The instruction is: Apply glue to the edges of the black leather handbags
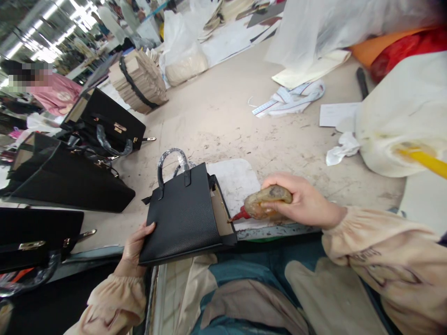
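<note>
A black leather handbag [179,211] lies tilted at the table's front edge, its wrapped handles [171,160] pointing away from me. My left hand [137,242] grips the bag's left end, thumb on top and the other fingers hidden beneath. In my right hand [293,197] is a stained glue bottle [267,201] with a red nozzle [239,214]. The nozzle's tip is at the bag's open side, by the beige lining [221,211]; whether it touches cannot be made out. Under the bag's far side shows a white sheet [237,179].
More black handbags [70,172] stand along the left. A strapped stack of tan boards [138,81] is behind them. To the right are a large white plastic jug [394,121], crumpled tissue [344,148] and a coiled tape [291,97]. A person in pink [56,93] is at far left.
</note>
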Demonstrator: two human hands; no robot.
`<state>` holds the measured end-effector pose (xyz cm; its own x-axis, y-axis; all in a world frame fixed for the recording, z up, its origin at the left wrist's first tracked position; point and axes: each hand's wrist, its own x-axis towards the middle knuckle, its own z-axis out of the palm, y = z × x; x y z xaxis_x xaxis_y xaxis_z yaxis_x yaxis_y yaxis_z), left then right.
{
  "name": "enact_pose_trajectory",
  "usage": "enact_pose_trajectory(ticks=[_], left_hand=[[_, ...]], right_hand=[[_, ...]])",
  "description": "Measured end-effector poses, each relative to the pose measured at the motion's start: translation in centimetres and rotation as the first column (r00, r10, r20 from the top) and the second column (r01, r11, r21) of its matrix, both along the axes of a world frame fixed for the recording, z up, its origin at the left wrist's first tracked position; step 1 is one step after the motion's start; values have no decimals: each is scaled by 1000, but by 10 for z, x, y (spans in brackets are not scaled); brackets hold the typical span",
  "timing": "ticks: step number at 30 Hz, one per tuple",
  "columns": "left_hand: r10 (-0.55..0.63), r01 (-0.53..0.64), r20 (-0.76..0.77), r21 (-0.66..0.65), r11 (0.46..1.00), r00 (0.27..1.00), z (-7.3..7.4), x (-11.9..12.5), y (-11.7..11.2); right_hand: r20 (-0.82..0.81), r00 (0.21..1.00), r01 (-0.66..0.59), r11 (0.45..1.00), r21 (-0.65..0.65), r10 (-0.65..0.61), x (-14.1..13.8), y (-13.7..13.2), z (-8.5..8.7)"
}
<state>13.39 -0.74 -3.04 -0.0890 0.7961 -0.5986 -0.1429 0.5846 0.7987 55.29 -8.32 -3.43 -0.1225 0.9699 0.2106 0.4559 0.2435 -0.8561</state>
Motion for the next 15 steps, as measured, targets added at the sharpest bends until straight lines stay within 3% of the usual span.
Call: enact_pose_trajectory(ticks=[6, 15], left_hand=[[21, -21, -36, -3, 1000, 999, 2, 4, 0], [-4, 4, -20, -3, 1000, 1000, 1, 1, 0]], right_hand=[[-13, 991, 134, 991, 13, -134, 0, 9, -7], [-37, 995, 96, 995, 9, -96, 3, 6, -6]])
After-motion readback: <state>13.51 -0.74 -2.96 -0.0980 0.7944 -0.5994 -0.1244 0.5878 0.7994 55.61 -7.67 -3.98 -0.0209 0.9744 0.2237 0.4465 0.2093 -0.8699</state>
